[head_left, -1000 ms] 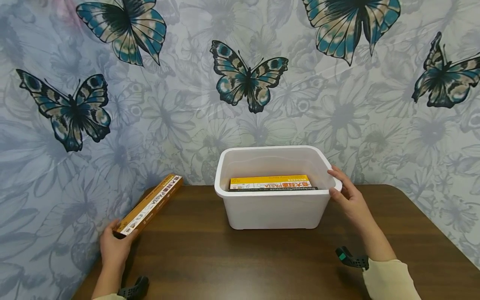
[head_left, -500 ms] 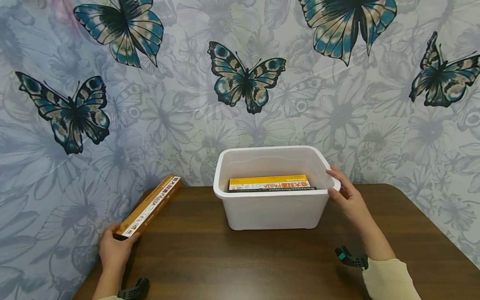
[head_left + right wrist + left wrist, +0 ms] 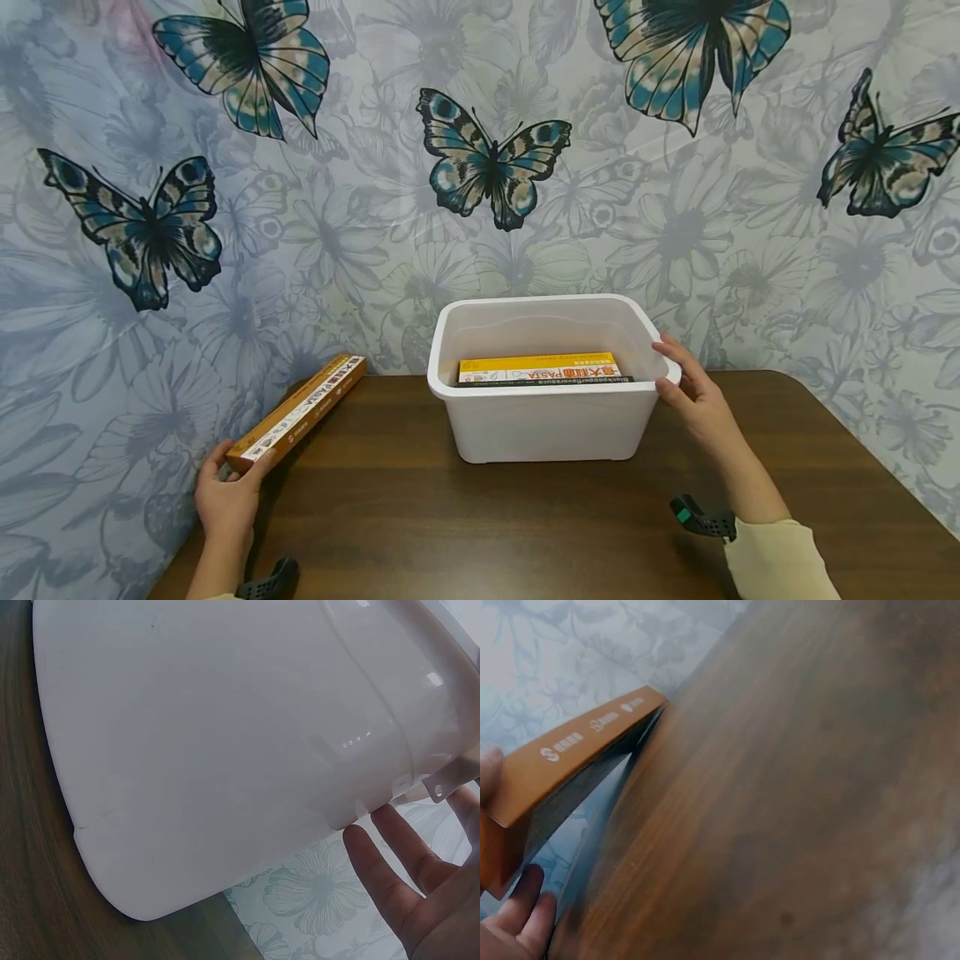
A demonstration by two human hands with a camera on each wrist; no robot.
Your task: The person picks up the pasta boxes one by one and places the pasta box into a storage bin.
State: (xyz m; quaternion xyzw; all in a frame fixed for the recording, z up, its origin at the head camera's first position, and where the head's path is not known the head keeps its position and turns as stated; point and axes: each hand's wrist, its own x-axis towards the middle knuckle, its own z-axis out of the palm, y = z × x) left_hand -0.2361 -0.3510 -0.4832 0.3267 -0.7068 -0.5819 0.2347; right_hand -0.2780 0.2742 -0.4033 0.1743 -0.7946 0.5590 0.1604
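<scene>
My left hand (image 3: pixel 227 500) grips the near end of a long orange pasta box (image 3: pixel 296 412) at the table's left side, thumb on its right side. In the left wrist view the near end of the pasta box (image 3: pixel 585 742) is raised off the table, its far end down near the table edge, and two fingertips (image 3: pixel 529 889) show beneath it. My right hand (image 3: pixel 697 400) holds the right rim of a white plastic bin (image 3: pixel 555 425). Seen from the right wrist, the fingers (image 3: pixel 379 874) touch the bin's outer wall (image 3: pixel 210 750).
Inside the bin lie a yellow and white pasta box (image 3: pixel 540 367) and a dark box (image 3: pixel 543 382) with lettering, mostly hidden by the front wall. The brown wooden table (image 3: pixel 450 525) ends against a butterfly-patterned cloth (image 3: pixel 360 250).
The near end of the left pasta box has tipped upward, and its orange end face now shows where it looked dark. My right hand stays on the bin's rim.
</scene>
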